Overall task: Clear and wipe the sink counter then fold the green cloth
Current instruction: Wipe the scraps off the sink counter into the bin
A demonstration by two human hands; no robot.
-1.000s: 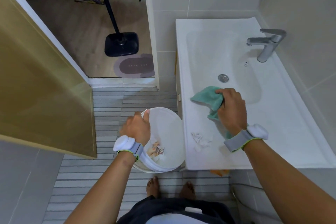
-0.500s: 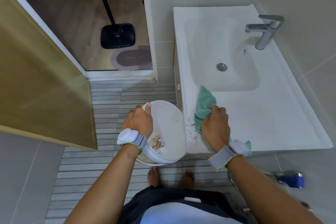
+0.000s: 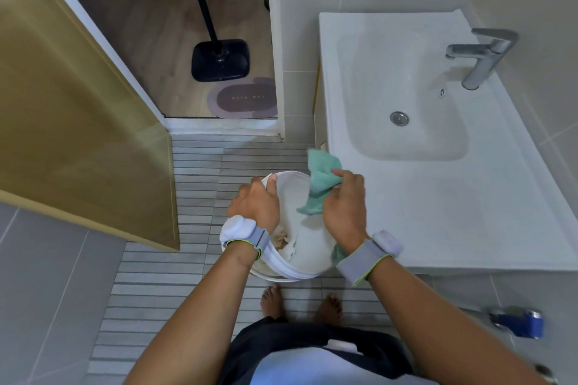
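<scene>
My right hand (image 3: 344,206) is closed on the green cloth (image 3: 320,184), bunched and held over the open white bucket (image 3: 308,259), just off the left edge of the white sink counter (image 3: 438,212). My left hand (image 3: 256,203) grips the bucket's far-left rim and holds it beside the counter, above the floor. Scraps of paper and crumbs (image 3: 286,244) lie inside the bucket. A tail of the cloth hangs below my right wrist. The counter surface near my hands looks bare.
The basin with its drain (image 3: 399,118) and a chrome tap (image 3: 481,56) lie to the right. An open wooden door (image 3: 78,103) stands at left. A fan base (image 3: 220,59) and a bath mat (image 3: 245,98) sit beyond the doorway. A blue object (image 3: 519,322) is low on the right.
My right hand swept the cloth left across the counter, pushing white scraps off the edge, and now holds the cloth over the bucket. The scraps are gone from the counter.
</scene>
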